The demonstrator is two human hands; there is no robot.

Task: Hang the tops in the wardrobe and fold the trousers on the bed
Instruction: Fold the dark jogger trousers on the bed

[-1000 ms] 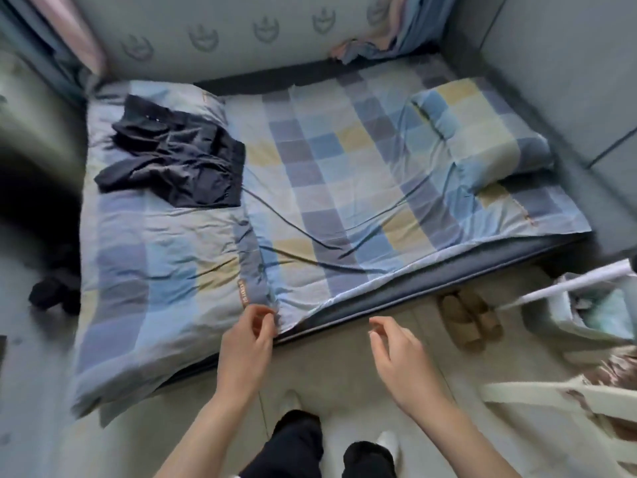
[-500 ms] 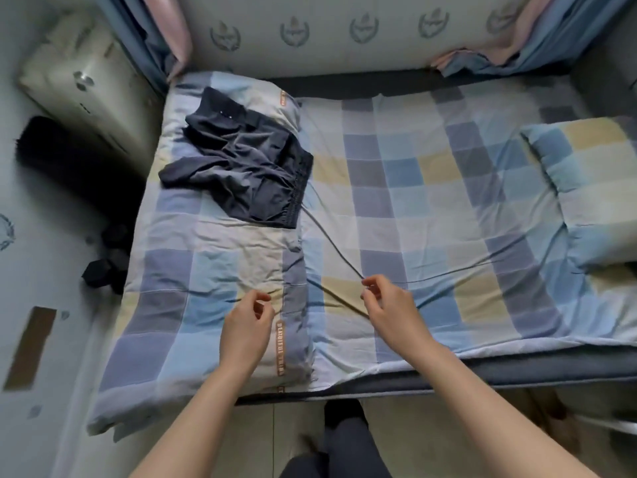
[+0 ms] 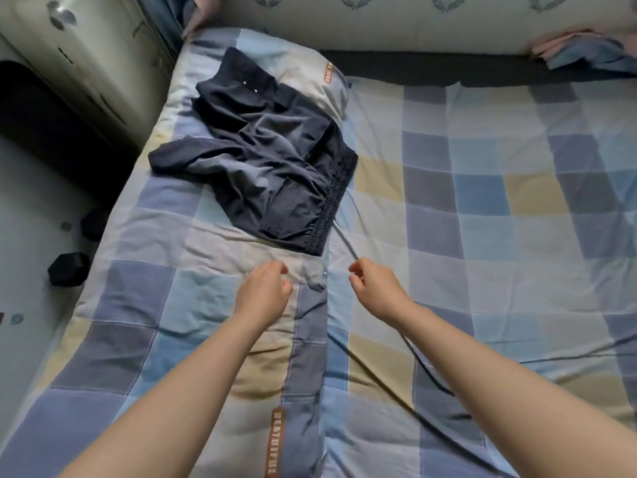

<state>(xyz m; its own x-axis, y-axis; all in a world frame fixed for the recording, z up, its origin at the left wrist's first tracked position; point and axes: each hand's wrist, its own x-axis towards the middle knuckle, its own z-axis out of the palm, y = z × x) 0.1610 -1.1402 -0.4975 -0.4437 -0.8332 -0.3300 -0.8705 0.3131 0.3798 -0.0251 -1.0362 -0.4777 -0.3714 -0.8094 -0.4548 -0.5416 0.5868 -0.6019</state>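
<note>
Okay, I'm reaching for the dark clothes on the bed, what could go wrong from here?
The dark clothes lie crumpled in one heap, so one grab may lift the top and trousers together. A thin dark cord runs from the waistband toward your right hand; it could snag. The left hand holds nothing yet, and the quilt is already rumpled.

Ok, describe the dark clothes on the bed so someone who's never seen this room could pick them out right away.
Start at the checked bed, which fills most of the view. On its far left part, just beyond both hands, lies a crumpled navy heap of clothes. It is the only dark, plain thing on the pale blue, grey and yellow squares.
</note>
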